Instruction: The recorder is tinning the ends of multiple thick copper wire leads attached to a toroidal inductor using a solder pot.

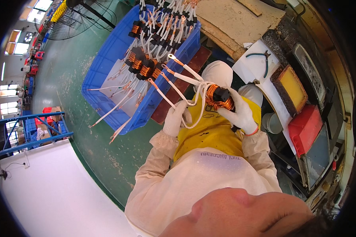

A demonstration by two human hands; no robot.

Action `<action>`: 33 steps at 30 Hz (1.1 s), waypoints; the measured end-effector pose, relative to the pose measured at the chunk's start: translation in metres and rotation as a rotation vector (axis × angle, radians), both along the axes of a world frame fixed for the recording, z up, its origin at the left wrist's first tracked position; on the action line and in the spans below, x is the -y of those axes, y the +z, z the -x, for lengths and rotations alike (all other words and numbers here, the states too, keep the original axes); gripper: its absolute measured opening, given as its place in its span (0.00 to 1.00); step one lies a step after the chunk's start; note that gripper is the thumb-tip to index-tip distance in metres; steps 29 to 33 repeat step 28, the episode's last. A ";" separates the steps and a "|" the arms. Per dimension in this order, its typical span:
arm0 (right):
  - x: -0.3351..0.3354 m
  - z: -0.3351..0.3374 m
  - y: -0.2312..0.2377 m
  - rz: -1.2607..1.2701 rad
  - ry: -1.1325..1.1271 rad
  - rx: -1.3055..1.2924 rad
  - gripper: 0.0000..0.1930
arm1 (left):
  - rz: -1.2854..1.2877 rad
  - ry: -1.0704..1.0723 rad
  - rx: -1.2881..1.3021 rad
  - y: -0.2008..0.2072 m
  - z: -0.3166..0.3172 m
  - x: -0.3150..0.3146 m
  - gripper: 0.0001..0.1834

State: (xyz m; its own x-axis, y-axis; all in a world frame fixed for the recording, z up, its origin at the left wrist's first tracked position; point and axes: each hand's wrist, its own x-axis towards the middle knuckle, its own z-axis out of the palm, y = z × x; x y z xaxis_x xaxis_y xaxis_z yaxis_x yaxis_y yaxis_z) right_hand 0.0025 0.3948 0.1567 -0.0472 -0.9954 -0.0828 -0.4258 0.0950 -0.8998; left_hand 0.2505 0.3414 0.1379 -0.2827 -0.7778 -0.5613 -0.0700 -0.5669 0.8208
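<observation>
My right hand (242,115), in a white glove, is closed around a copper-wound coil (220,97) with a black holder, above my yellow apron (203,136). White-sleeved lead wires (188,80) run from the coil toward the left, looped together close to it. Their bare copper ends carry ring-shaped lugs (172,57) and point toward the crate. My left hand (177,118), gloved too, has its fingers closed on one of these leads; the fingertips are partly hidden. More coils (141,64) with white leads fill much of the blue crate (188,46) on the left.
To the right are blue-handled pliers (266,62) on a white sheet, a yellow pad in a dark-edged tray (292,87) and a red bin (305,128). A white tabletop (63,189) lies lower left, a blue rack (35,144) behind it. A fan (81,23) stands far left.
</observation>
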 end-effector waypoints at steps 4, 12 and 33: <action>-0.019 0.011 -0.027 -0.049 -0.021 0.177 0.40 | -0.019 0.022 -0.121 -0.016 -0.013 -0.004 0.23; -0.017 -0.005 -0.060 -0.021 -0.130 0.214 0.42 | -0.005 0.025 -0.184 -0.001 -0.007 0.000 0.19; -0.006 0.002 -0.010 0.083 -0.285 0.422 0.41 | 0.075 0.001 -0.320 0.015 0.011 0.020 0.24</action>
